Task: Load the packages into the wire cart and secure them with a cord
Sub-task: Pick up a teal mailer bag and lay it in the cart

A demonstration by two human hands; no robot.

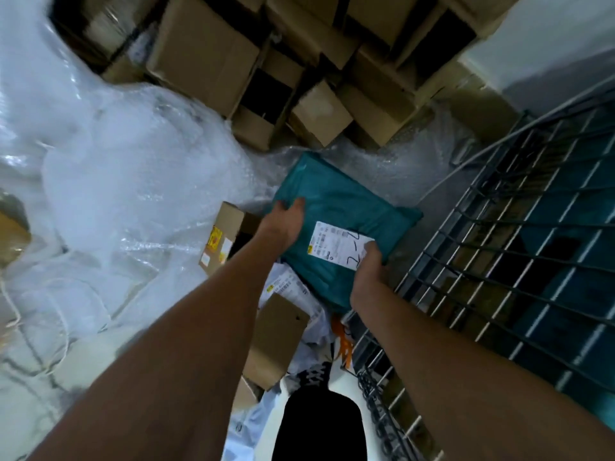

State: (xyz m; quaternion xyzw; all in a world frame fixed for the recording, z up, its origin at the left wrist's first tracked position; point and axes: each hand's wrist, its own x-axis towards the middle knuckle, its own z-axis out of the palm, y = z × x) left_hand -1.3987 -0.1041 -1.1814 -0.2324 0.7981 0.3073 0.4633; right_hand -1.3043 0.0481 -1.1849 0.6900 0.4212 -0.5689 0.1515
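Both hands are holding a teal bag [336,207], a soft flat package with a white label [339,244] stuck on its top face; handwriting in black is showing on the label. The left hand [286,221] is gripping the bag's left edge, thumb lying on top and fingers [279,205] curling round the rim. The right hand [367,269] is pinching the near right corner, its thumb pressing on the label and the other fingers hiding under the bag. The bag is hanging tilted, just beside the wire cart [519,261], not yet inside it.

The cart is filling the right side of the view. More teal packages are showing through its mesh [565,207], and a dark cord [499,227] is crossing the wires in several lines. A chain [372,390] is hanging at the cart's near corner.

Below the bag, a heap of parcels is lying on the floor: a small box [226,234] with yellow stickers, a brown box [276,337], and white bags [289,287] with printed labels. Bubble wrap [116,161] in big clear sacks is piling up on the left. Cardboard boxes [213,51] are stacking along the top. One shoe [314,374] and a dark trouser leg [319,427] are showing at the bottom.
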